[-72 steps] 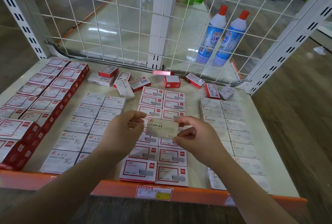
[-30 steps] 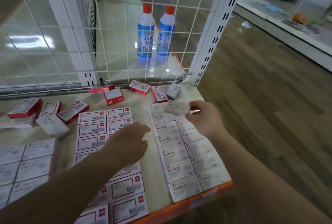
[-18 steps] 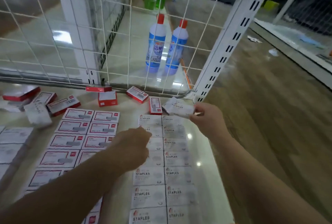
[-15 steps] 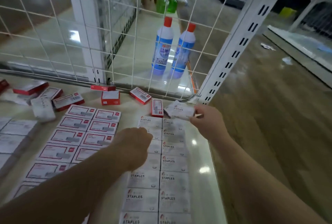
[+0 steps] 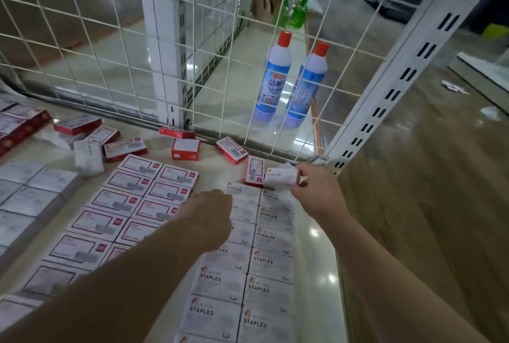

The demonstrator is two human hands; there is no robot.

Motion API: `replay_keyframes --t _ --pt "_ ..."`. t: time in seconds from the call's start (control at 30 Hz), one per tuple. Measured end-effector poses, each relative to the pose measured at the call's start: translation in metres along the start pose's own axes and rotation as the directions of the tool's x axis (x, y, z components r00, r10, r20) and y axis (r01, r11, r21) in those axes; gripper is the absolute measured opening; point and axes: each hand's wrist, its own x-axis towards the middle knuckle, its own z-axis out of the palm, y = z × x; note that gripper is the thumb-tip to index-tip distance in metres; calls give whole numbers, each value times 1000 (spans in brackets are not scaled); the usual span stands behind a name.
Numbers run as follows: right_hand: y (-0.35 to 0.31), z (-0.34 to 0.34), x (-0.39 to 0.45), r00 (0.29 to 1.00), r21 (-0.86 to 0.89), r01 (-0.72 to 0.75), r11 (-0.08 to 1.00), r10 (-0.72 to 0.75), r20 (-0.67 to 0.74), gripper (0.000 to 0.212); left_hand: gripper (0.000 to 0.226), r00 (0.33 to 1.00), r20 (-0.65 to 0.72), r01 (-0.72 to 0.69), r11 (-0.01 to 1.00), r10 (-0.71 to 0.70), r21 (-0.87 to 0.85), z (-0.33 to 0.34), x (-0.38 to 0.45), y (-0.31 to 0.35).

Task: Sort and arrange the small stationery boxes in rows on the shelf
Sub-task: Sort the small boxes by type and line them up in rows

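Observation:
My right hand (image 5: 316,194) pinches a white STAPLES box (image 5: 281,176) at the far end of the double row of white STAPLES boxes (image 5: 264,262), just above the row's right column. My left hand (image 5: 212,218) hovers over the left column near the far end, fingers curled, holding nothing that I can see. A red-and-white box (image 5: 254,172) lies right beside the held box. To the left runs a double row of red-bordered boxes (image 5: 132,205).
Loose red boxes (image 5: 186,148) and a white one (image 5: 88,156) lie scattered by the back wire grid (image 5: 192,48). Two blue bottles (image 5: 275,78) stand behind the grid. A white slotted upright (image 5: 399,81) marks the shelf's right corner. More rows fill the left edge.
My right hand has carried the white STAPLES box from in front of me to the far end of the white row. My left hand let go and followed over the row.

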Motion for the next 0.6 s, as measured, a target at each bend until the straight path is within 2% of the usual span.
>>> replay_keyframes --t 0.17,0.3,0.47,0.6 --pt "1 6 5 1000 -47 0 999 -1 -9 20 25 998 -63 -29 997 25 -71 6 17 -1" --pt "0 15 13 1000 -50 -14 999 14 12 18 37 994 -93 -62 996 56 -59 10 24 -5" --pt "-9 27 21 998 -92 -24 995 30 63 12 40 996 -67 -58 991 51 -117 12 29 -9" --pt "-9 27 23 996 -112 -24 993 34 83 16 44 997 -63 -61 989 53 -137 10 30 -10"
